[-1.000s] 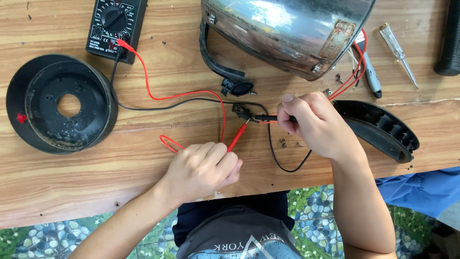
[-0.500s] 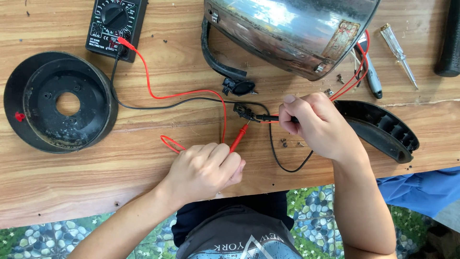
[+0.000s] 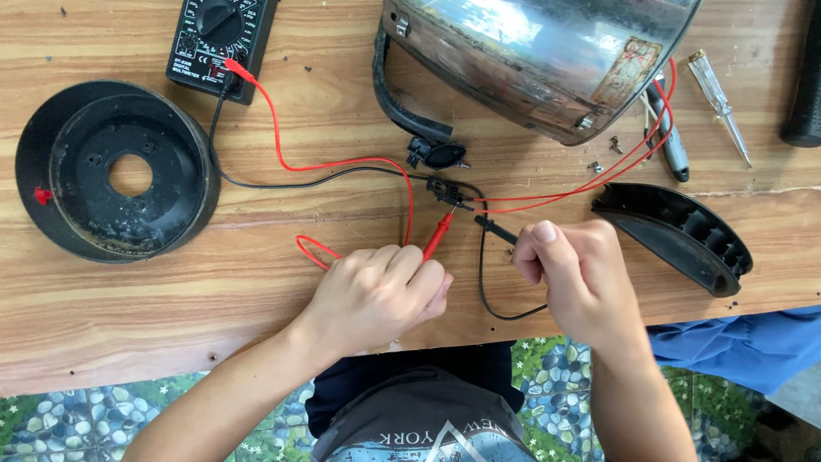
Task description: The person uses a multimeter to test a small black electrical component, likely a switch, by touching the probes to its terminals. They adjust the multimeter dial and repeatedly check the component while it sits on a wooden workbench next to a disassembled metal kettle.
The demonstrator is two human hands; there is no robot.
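In the head view, the left hand (image 3: 376, 295) is closed around the red probe (image 3: 438, 235), gripping its plastic body like a pen, and the metal tip points toward a small black switch part (image 3: 446, 190) that lies near the middle of the wooden surface (image 3: 128, 308). The right hand (image 3: 581, 282) is closed around the black probe (image 3: 496, 229), whose tip lies just beside the same part. Both probes look light and stiff, with thin sharp tips; I think it is best to hold them on the plastic body, not on the soft wires behind. The small part seems light and could slide easily when it is pushed. Red and black wires run from the probes to a black meter (image 3: 218, 43) at the far edge. A round black base (image 3: 111, 171) sits toward the left edge, a steel kettle (image 3: 539, 60) lies at the far edge, a black curved cover (image 3: 676, 235) and a screwdriver (image 3: 720, 107) are toward the right edge.
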